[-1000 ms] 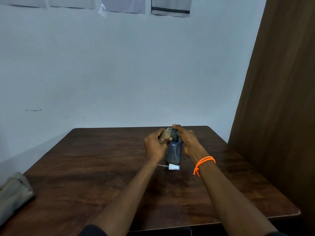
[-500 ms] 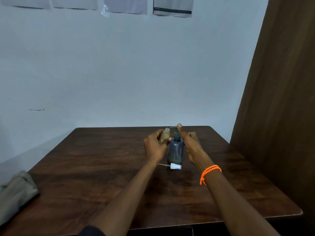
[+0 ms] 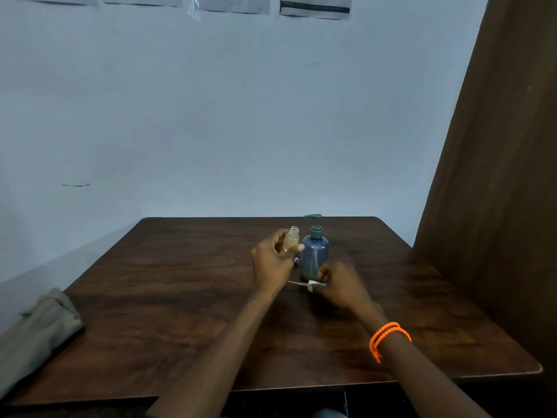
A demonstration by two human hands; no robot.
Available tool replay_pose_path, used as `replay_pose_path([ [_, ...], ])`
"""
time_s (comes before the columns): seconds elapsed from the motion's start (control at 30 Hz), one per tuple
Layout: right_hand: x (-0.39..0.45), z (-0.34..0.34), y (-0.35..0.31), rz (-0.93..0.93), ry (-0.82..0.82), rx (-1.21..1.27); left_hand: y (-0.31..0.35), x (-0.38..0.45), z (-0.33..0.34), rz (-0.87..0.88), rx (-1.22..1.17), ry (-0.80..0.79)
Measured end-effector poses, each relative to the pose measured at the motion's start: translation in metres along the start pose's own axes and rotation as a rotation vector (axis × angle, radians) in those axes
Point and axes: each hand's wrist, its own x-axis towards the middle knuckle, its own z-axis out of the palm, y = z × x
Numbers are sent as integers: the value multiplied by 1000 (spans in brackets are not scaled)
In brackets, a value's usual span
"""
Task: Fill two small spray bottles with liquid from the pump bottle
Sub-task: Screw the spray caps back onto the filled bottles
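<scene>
Beside the pump bottle [image 3: 315, 254], left hand [image 3: 272, 263] grips an uncapped spray bottle [image 3: 291, 240] upright; right hand [image 3: 339, 283] looks like it's pinching the white sprayer cap [image 3: 312, 284], kinda blurry.

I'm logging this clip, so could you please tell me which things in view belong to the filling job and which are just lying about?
Part of the job:
- pump bottle, standing on the table
- small spray bottle, uncapped, held by the left hand
- white spray cap, at the right hand

Lying about:
- folded cloth at the table's left edge
- papers on the wall
</scene>
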Motion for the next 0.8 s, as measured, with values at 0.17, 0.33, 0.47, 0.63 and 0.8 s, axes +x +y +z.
replay_pose_path([
  [0.17,-6,13,-4,-28,-12,-20,-11,-11,-16,-4,39,12],
  [0.33,-10,-21,-26,-109,118,202,-17,-16,-30,-3,43,23],
  [0.47,-7,-75,-60,-245,248,347,-26,-17,-38,5,74,53],
  [0.63,-1,-109,-94,-344,259,299,-35,-21,-42,5,81,70],
  [0.8,7,-104,-101,-381,116,139,-39,-21,-43,13,83,65],
])
